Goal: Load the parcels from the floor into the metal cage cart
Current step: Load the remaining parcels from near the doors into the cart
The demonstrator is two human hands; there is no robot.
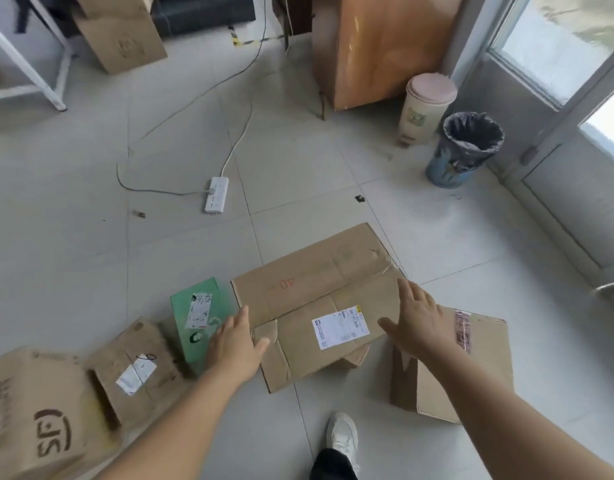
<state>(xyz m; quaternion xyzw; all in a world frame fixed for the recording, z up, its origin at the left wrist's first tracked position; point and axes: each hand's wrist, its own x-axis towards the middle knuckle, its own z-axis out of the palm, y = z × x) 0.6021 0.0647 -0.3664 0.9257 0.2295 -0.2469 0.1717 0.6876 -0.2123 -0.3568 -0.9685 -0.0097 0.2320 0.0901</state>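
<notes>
While both arms reach down, the left hand (237, 348) and right hand (418, 320) spread with straight fingers at opposite edges of the large flat carton (319, 299), gripping nothing; actual contact cannot be judged. That carton lies on the tiled floor (181, 251), bearing a white shipping label (340, 327) with unreadable print and faint red letters "AD". Left of it lie a green parcel (198, 317), a small labelled box (136, 372) and a box stamped "SF" (35, 424). Another taped box (471, 362) sits at right.
</notes>
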